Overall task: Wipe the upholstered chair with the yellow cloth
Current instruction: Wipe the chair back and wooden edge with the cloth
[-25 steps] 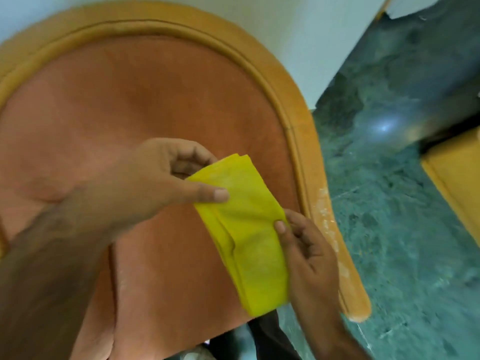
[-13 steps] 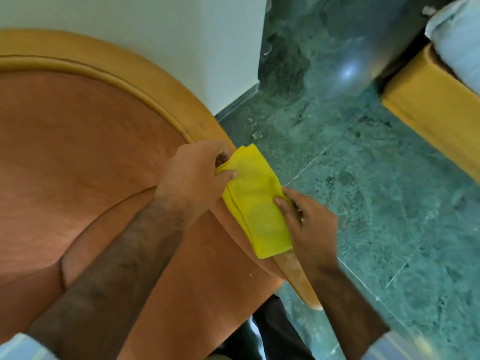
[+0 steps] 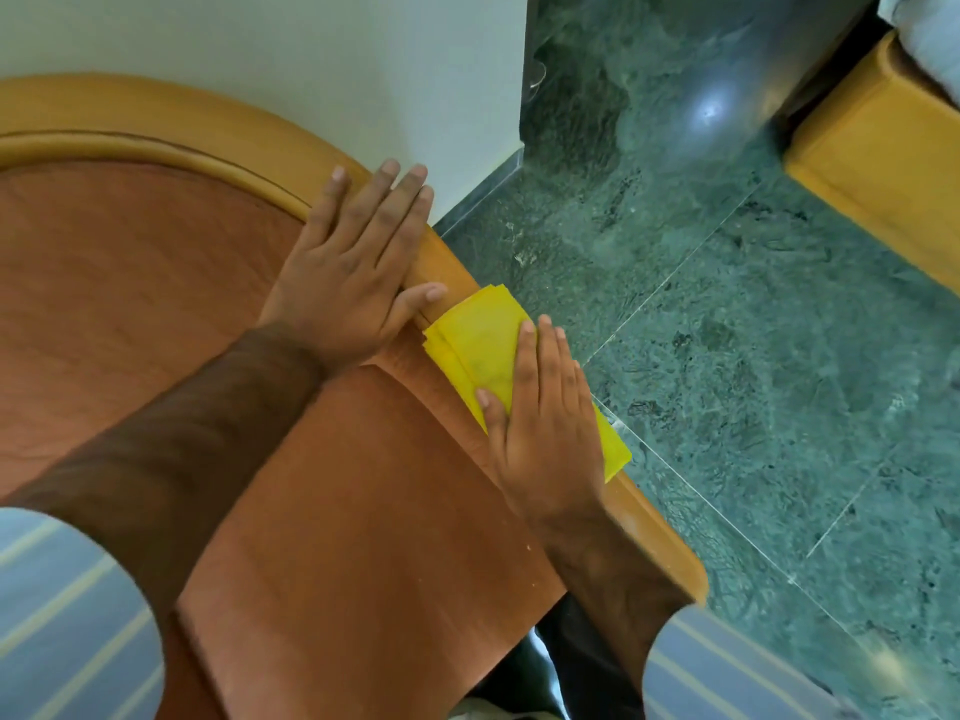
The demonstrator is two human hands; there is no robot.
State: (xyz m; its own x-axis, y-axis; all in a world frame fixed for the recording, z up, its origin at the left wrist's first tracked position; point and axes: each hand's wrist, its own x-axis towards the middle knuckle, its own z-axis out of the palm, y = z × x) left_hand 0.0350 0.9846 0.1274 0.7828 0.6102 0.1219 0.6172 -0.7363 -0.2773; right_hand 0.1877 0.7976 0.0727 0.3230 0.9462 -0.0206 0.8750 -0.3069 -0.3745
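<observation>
The upholstered chair (image 3: 130, 283) fills the left and middle of the view, with orange fabric on its back and seat and a curved light wooden frame. A folded yellow cloth (image 3: 480, 343) lies on the chair's right wooden arm. My right hand (image 3: 540, 423) presses flat on the cloth, fingers together, and covers its middle. My left hand (image 3: 358, 267) rests flat with fingers spread on the frame and the fabric just above and left of the cloth, holding nothing.
A white wall (image 3: 311, 59) stands right behind the chair back. Glossy green marble floor (image 3: 753, 356) spreads to the right. A yellow wooden piece of furniture (image 3: 878, 163) with pale bedding sits at the upper right. My dark trouser legs show at the bottom.
Both hands held the cloth in the air before. Now the cloth lies on the chair's right arm under my flat right hand, and my left hand has let go and rests on the frame.
</observation>
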